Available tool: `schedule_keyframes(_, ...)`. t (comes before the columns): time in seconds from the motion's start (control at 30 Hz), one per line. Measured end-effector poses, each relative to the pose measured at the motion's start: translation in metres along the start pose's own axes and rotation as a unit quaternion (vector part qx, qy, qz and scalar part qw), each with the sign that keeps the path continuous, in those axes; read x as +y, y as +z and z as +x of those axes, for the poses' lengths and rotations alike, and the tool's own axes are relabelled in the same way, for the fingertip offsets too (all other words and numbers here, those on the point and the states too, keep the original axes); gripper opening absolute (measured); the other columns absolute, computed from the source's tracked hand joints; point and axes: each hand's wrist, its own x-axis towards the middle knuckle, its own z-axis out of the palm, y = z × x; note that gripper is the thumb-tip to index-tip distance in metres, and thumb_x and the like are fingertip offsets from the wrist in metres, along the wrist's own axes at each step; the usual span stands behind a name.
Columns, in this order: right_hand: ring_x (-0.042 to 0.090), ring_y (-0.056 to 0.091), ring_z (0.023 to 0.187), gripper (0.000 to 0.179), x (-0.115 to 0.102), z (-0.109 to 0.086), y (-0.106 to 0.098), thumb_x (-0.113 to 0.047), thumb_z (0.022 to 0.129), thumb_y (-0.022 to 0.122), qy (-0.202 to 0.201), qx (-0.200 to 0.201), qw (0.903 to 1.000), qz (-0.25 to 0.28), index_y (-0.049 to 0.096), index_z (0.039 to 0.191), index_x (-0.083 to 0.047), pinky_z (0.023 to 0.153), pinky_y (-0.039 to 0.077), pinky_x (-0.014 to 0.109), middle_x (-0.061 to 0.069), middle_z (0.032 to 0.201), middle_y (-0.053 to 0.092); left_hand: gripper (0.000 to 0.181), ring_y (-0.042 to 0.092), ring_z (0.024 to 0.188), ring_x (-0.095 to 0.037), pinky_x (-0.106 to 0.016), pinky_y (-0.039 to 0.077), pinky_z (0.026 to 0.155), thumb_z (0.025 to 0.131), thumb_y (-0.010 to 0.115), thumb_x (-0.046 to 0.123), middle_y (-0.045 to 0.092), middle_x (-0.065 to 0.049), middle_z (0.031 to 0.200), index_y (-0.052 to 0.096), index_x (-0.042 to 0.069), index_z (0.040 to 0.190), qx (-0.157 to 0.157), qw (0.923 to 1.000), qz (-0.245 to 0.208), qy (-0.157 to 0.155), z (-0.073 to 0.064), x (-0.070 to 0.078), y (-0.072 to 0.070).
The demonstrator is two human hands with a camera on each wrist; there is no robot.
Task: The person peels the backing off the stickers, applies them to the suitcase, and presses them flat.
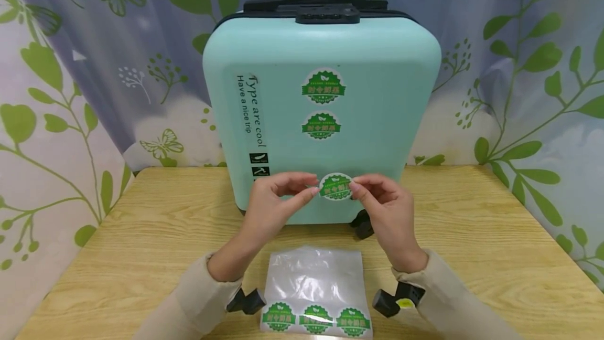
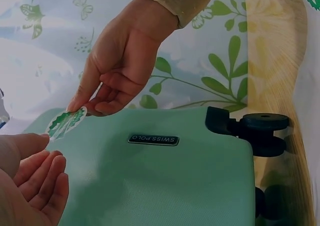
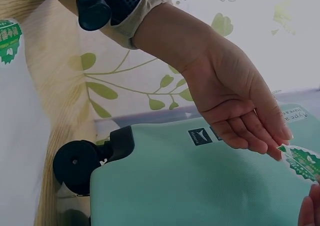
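A round green-and-white sticker (image 1: pixel 336 187) is held up in front of the lower part of a mint-green suitcase (image 1: pixel 377 135). My right hand (image 1: pixel 389 209) pinches the sticker's right edge between thumb and fingers. At its left edge, my left hand (image 1: pixel 276 198) has thumb and index fingertips on the rim; the right wrist view shows the sticker (image 3: pixel 302 162) slightly bent there. Two matching stickers, an upper one (image 1: pixel 323 86) and a lower one (image 1: pixel 321 125), are on the suitcase front, one above the other.
A shiny sheet (image 1: pixel 316 277) with three green stickers along its near edge lies on the wooden table (image 1: pixel 155 256). The suitcase stands upright, a black wheel (image 1: pixel 362 224) at its lower right. Leaf-patterned curtains (image 1: pixel 533 67) hang behind and beside the table.
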Motion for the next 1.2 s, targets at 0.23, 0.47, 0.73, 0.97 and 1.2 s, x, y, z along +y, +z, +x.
schedule_keyframes(0.23, 0.018, 0.060, 0.070, 0.011, 0.003, 0.005, 0.006, 0.000, 0.087, 0.065, 0.000, 0.016, 0.9988, 0.047, 0.065, 0.095, 0.008, 0.067, 0.053, 0.028, 0.003, 0.082, 0.066, 0.016, 0.067, 0.076, -0.015, -0.029, 0.056, 0.069, 0.083, 0.072, 0.011, 0.072, -0.010, 0.091, 0.073, 0.002, 0.097, 0.013, 0.9988, -0.034, -0.032, 0.002, -0.001, 0.003)
schedule_keyframes(0.47, 0.013, 0.060, 0.070, 0.010, 0.007, 0.008, 0.010, 0.002, 0.087, 0.064, 0.003, 0.023, 0.9951, 0.096, 0.069, 0.092, -0.005, 0.067, 0.052, 0.025, 0.000, 0.083, 0.066, 0.014, 0.067, 0.068, -0.015, -0.027, 0.055, 0.066, 0.083, 0.071, 0.007, 0.068, -0.025, 0.082, 0.071, -0.003, 0.093, 0.015, 0.9970, -0.067, -0.036, 0.005, -0.003, 0.006)
schedule_keyframes(0.73, 0.014, 0.061, 0.068, 0.011, 0.009, 0.012, 0.017, 0.003, 0.086, 0.065, 0.000, 0.041, 0.9934, 0.107, 0.070, 0.091, -0.006, 0.065, 0.052, 0.027, 0.002, 0.082, 0.067, 0.013, 0.066, 0.066, -0.016, -0.028, 0.054, 0.064, 0.083, 0.072, 0.007, 0.070, -0.021, 0.081, 0.072, -0.003, 0.091, 0.036, 0.9963, -0.074, -0.028, 0.008, -0.003, 0.005)
schedule_keyframes(0.97, 0.014, 0.061, 0.066, 0.012, 0.010, 0.014, 0.022, 0.005, 0.085, 0.065, -0.015, 0.046, 0.9923, 0.114, 0.071, 0.090, -0.004, 0.063, 0.052, 0.026, 0.003, 0.080, 0.068, 0.011, 0.066, 0.065, -0.014, -0.027, 0.054, 0.062, 0.083, 0.072, 0.006, 0.068, -0.024, 0.079, 0.071, -0.004, 0.089, 0.049, 0.9966, -0.064, -0.018, 0.010, -0.003, 0.003)
schedule_keyframes(1.2, 0.014, 0.062, 0.067, 0.011, 0.011, 0.015, 0.028, 0.005, 0.085, 0.065, -0.018, 0.048, 0.9909, 0.124, 0.071, 0.092, -0.002, 0.065, 0.053, 0.025, 0.003, 0.081, 0.069, 0.009, 0.066, 0.064, -0.014, -0.030, 0.056, 0.062, 0.082, 0.072, 0.005, 0.070, -0.018, 0.077, 0.072, -0.002, 0.087, 0.081, 0.9960, -0.039, 0.000, 0.012, -0.004, 0.002)
